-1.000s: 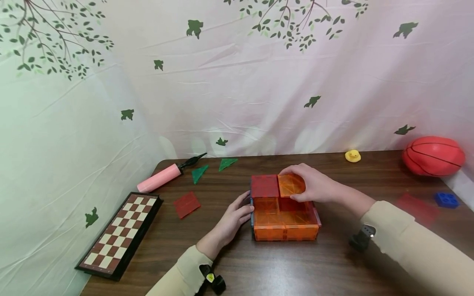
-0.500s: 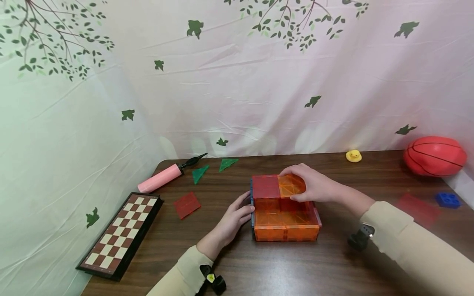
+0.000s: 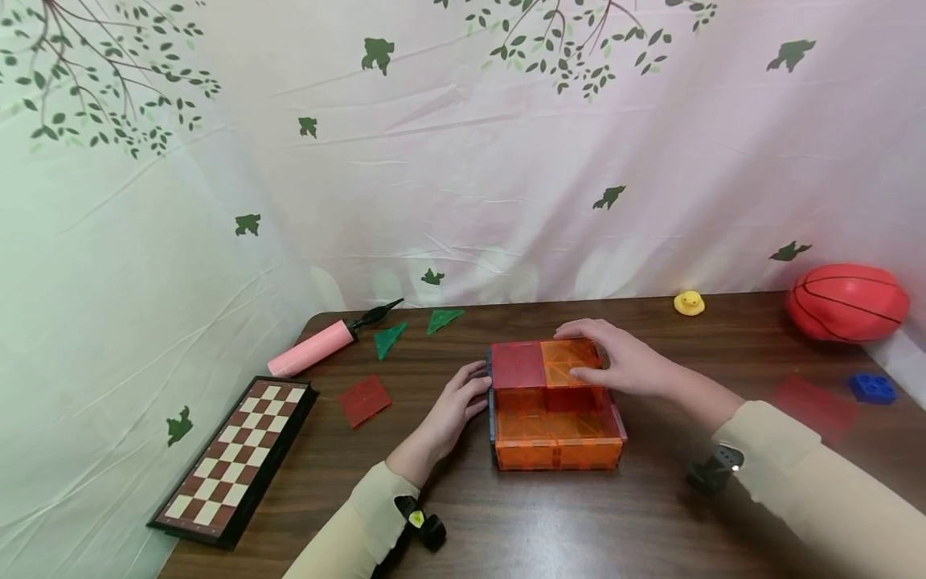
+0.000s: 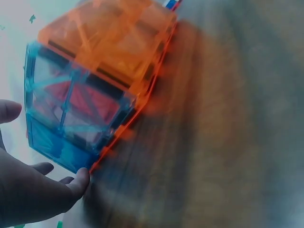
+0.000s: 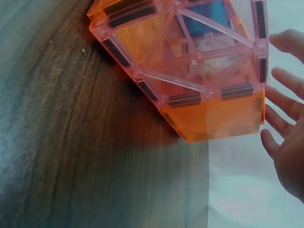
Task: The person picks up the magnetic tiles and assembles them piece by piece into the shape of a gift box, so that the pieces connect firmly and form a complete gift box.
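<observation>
A box-like build of see-through magnetic tiles [image 3: 557,455] stands on the table, with orange front walls and an open front half. Over its back half lie a red tile [image 3: 518,366] and an orange tile [image 3: 559,363], side by side. My left hand [image 3: 454,414] is at the build's left side; in the left wrist view its fingertips come right up to the blue side tile [image 4: 61,147]. Fingers loosely spread, my right hand [image 3: 633,362] hovers at the orange top tile's right edge. The right wrist view shows its fingers beside the pink side tile [image 5: 197,59], holding nothing.
Left on the table [image 3: 535,523] are a chessboard [image 3: 235,458], a pink pump [image 3: 314,347], a red square tile [image 3: 365,400] and green triangle tiles [image 3: 391,340]. Right are a rubber duck [image 3: 690,304], a red ball [image 3: 846,304], a blue block [image 3: 873,388] and another red tile [image 3: 817,406].
My right hand has let go of the orange top tile and moved slightly right, its fingers opening. The tile now lies flat beside the red one. My left hand has shifted slightly up and back.
</observation>
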Tool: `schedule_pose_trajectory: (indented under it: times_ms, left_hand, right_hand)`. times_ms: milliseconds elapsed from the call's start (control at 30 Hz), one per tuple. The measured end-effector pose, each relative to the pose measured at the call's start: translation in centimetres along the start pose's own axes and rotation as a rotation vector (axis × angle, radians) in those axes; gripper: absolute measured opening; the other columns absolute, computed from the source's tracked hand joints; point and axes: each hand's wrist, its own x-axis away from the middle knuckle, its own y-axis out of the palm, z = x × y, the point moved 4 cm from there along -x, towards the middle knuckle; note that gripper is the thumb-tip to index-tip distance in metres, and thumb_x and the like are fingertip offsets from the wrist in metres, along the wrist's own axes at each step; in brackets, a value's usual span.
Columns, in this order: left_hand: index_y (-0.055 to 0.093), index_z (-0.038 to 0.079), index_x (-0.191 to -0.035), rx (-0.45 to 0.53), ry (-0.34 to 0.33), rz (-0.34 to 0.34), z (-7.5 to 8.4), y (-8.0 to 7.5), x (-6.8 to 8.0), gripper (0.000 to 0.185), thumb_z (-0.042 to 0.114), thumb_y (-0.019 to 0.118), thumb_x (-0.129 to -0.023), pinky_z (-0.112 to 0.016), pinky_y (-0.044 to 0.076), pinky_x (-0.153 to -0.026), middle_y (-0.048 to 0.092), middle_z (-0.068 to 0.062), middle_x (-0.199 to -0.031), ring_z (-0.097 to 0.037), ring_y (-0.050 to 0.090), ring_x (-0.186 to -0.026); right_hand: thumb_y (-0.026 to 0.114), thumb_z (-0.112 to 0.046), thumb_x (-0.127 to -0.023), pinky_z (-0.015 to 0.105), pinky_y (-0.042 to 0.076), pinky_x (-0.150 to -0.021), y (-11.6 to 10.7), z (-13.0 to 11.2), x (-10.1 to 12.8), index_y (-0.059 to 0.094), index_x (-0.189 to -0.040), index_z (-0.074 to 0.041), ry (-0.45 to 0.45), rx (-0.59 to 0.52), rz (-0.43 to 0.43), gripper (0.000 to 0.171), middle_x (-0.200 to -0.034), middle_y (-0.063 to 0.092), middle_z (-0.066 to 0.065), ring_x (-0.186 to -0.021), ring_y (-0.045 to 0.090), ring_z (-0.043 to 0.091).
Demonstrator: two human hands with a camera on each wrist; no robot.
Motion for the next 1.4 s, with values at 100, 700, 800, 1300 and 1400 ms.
schedule_pose_trajectory:
  times_ms: [100, 700, 800, 1300, 1400]
  left_hand:
    - [0.03, 0.002, -0.157, -0.006, 0.012, 0.004, 0.2, 0.0, -1.1, 0.063, 0.029, 0.052, -0.105, -0.049, 0.032, -0.116, 0.032, -0.021, -0.158, -0.034, 0.041, -0.14]
    - [0.055, -0.001, -0.139, -0.003, 0.015, 0.008, 0.2, 0.4, -4.1, 0.046, 0.032, 0.049, -0.108, -0.045, 0.033, -0.115, 0.055, -0.014, -0.141, -0.026, 0.049, -0.132]
    - [0.057, -0.002, -0.135, 0.017, 0.006, 0.025, 0.3, 0.3, -4.3, 0.044, 0.031, 0.05, -0.107, -0.045, 0.034, -0.114, 0.058, -0.012, -0.134, -0.023, 0.052, -0.124]
    - [0.059, -0.003, -0.133, 0.006, 0.014, 0.046, 0.4, -0.1, -4.8, 0.043, 0.029, 0.051, -0.107, -0.044, 0.037, -0.111, 0.064, -0.008, -0.121, -0.018, 0.056, -0.11]
    - [0.06, -0.003, -0.132, -0.006, 0.02, 0.043, 0.4, 0.0, -4.9, 0.043, 0.03, 0.05, -0.107, -0.045, 0.036, -0.112, 0.064, -0.008, -0.121, -0.018, 0.056, -0.11]
  right_hand:
    - [0.079, -0.026, -0.091, 0.061, 0.039, -0.105, -0.5, 0.2, 0.8, 0.059, -0.138, -0.013, 0.028, -0.004, 0.036, 0.052, -0.141, 0.056, 0.007, -0.13, 0.048, 0.03]
    - [0.063, -0.037, -0.102, 0.066, 0.049, -0.087, -7.7, 4.2, 14.6, 0.042, -0.15, -0.008, 0.579, 0.009, 0.15, 0.059, -0.147, 0.042, 0.031, -0.125, 0.044, 0.057]
    - [0.059, -0.04, -0.103, 0.055, 0.054, -0.078, -8.8, 5.7, 17.1, 0.037, -0.15, 0.0, 0.686, 0.023, 0.162, 0.065, -0.143, 0.041, 0.038, -0.119, 0.048, 0.059]
    - [0.076, -0.045, -0.09, 0.062, 0.049, -0.074, -9.7, 12.0, 22.3, 0.045, -0.13, 0.018, 0.76, 0.264, 0.11, 0.081, -0.118, 0.052, 0.044, -0.099, 0.054, 0.053]
    - [0.083, -0.043, -0.083, 0.067, 0.047, -0.075, -9.5, 12.4, 22.4, 0.048, -0.125, 0.021, 0.73, 0.319, 0.102, 0.084, -0.115, 0.053, 0.044, -0.098, 0.053, 0.056]
